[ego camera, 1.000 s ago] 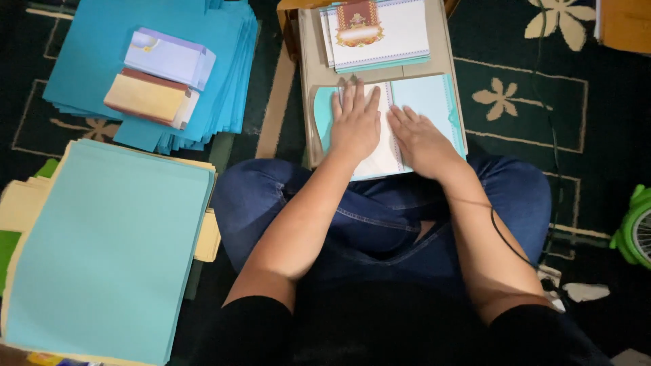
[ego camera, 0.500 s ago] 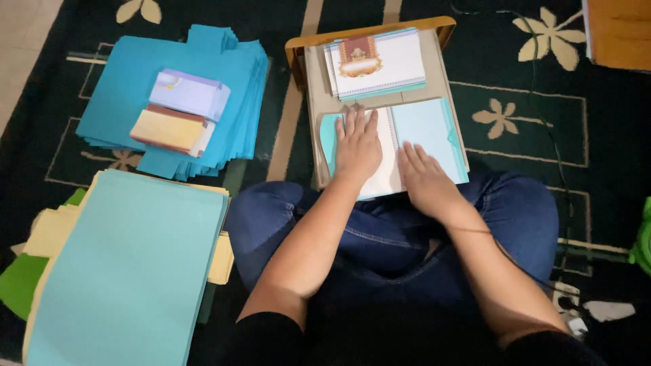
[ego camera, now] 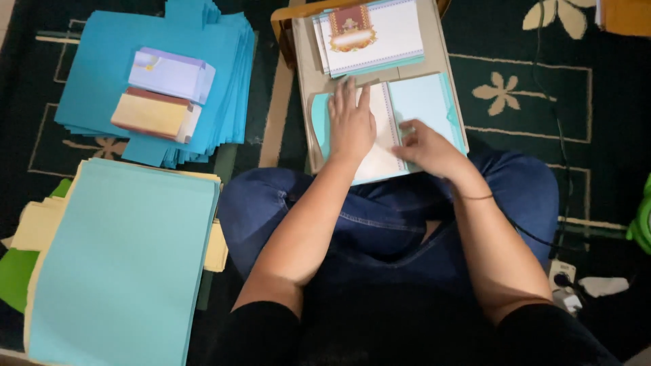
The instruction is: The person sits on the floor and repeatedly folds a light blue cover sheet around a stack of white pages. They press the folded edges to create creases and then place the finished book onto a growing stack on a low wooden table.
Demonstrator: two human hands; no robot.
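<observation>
the left hand [ego camera: 351,125] lies flat and open, fingers spread, pressing on a white sheet with a patterned border [ego camera: 381,146] that sits inside an opened light-blue card cover [ego camera: 426,102]. the right hand [ego camera: 428,148] rests on the same sheet just beside the cover's right flap, fingers loosely curled with the tips touching the paper; it grasps nothing that shows. both lie at the near edge of a small grey board [ego camera: 305,81], which rests against the person's knees. at the board's far edge is a stack of white printed cards with a red and gold emblem [ego camera: 369,30]. the floor is a dark green carpet with pale flower shapes [ego camera: 515,91]. to the left, a pile of deep-blue folded covers [ego camera: 95,81] carries a lilac packet [ego camera: 171,73] and a tan packet [ego camera: 150,115]; nearer the person lies a tall stack of pale-blue sheets [ego camera: 122,264] over cream ones. a dark cable [ego camera: 542,240] runs to a white plug [ego camera: 561,272] at the right. compared with half a second before, the right hand has moved up from the sheet's near edge towards the flap, while the left stays pressed in place.
</observation>
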